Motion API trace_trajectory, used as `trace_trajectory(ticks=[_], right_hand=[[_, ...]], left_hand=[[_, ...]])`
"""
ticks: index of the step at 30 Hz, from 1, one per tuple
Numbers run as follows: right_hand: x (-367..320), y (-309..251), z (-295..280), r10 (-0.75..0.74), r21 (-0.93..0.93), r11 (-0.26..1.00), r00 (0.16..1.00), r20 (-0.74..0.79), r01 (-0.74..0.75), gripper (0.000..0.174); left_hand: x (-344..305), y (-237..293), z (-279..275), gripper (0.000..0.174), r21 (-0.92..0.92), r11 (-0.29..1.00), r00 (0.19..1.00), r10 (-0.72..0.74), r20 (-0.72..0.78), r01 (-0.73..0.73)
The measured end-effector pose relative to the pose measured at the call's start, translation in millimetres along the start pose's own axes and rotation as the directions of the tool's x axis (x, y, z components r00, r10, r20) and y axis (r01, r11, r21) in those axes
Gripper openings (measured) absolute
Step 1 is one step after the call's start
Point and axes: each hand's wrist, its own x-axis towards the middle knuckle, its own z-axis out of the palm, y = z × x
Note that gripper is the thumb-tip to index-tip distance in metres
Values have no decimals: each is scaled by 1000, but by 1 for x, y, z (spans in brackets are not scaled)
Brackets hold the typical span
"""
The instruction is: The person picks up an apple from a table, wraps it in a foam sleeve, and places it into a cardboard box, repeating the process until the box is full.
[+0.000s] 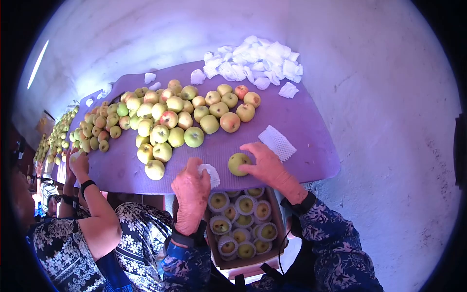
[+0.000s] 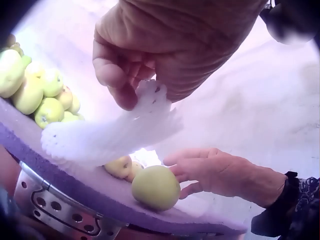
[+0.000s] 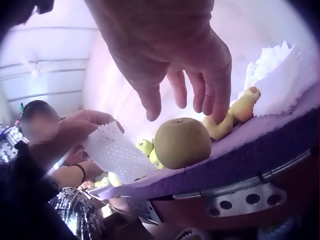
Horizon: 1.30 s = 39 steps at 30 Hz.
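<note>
My left hand (image 1: 191, 189) pinches one end of a white foam fruit net (image 2: 110, 137), which hangs flattened from thumb and fingers near the table's front edge. To its right, a single yellow-green apple (image 1: 237, 164) sits on the purple padded tabletop (image 1: 304, 121). Over that apple is my right hand (image 1: 268, 166), its fingers loosely bent and spread. In the right wrist view a gap shows between those fingertips and the apple (image 3: 182, 145). Another foam net (image 1: 278, 143) lies flat just beyond the right hand.
Loose apples (image 1: 168, 119) spread across the table's middle and left. White foam nets (image 1: 258, 58) are heaped at the back. Below the front edge stands a cardboard box (image 1: 243, 263) of net-wrapped apples. Another person (image 1: 99, 224) works at the left; a wall (image 1: 389, 146) rises at right.
</note>
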Motion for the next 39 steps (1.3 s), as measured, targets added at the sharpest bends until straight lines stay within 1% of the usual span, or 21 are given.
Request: trace_trajectory(ticks=[1, 4, 7, 10, 13, 14, 15, 16, 19, 22, 25, 28, 31, 34, 35, 38, 39], right_hand=[[-3, -2, 4, -18, -78, 997, 1000, 7, 18, 57], [-9, -6, 10, 40, -83, 996, 996, 81, -33, 69], [-9, -13, 14, 130, -130, 984, 987, 92, -118, 74], [-3, -15, 12, 221, -19, 975, 970, 101, -220, 73], [2, 4, 13, 164, 258, 952, 986, 31, -166, 66], [2, 8, 11, 228, 477, 842, 968, 108, -252, 62], [4, 6, 6, 271, 658, 676, 942, 197, -332, 58], [6, 5, 2, 287, 791, 463, 912, 294, -400, 54], [8, 13, 0, 152, 856, 246, 890, 429, -454, 49], [5, 11, 0, 57, 865, 103, 871, 488, -491, 50], [6, 8, 3, 15, 871, 0, 871, 492, -492, 45], [4, -5, -2, 59, 877, -78, 876, 479, -474, 45], [2, -1, 1, 124, 916, 60, 913, 388, -397, 47], [3, -4, -6, 215, 891, 232, 914, 343, -389, 49], [4, -5, -8, 222, 888, 251, 916, 335, -386, 49], [6, -5, -15, 234, 876, 306, 921, 311, -373, 48], [7, -4, -18, 228, 874, 321, 925, 304, -366, 49]], left_hand=[[2, 0, 2, 16, 4, 1000, 999, -30, 17, 29], [6, -1, 10, 16, -28, 997, 998, -69, -4, 69], [10, -5, 16, 18, -64, 994, 996, -90, 1, 90], [12, -4, 16, 15, -202, 977, 994, -87, -60, 73], [16, -8, 19, 13, -242, 969, 975, -4, -223, -52], [15, -7, 18, 12, -287, 958, 974, -47, -223, -20], [15, 0, 13, 11, -332, 943, 971, -89, -222, 10], [15, 5, 10, 11, -376, 926, 967, -129, -218, 39], [13, 7, 16, 12, -337, 941, 977, -98, -192, 28], [12, 11, 23, 12, -336, 941, 988, -84, -133, 35], [12, 15, 26, 14, -339, 940, 987, -93, -130, 44], [13, 16, 27, 16, -328, 943, 987, -98, -129, 51], [13, 16, 32, 17, -310, 949, 986, -96, -136, 50], [12, 17, 31, 17, -303, 951, 987, -105, -118, 65], [13, 18, 30, 17, -307, 949, 988, -110, -108, 72], [14, 15, 32, 18, -336, 940, 982, -115, -153, 58], [15, 15, 31, 17, -342, 937, 983, -124, -137, 71]])
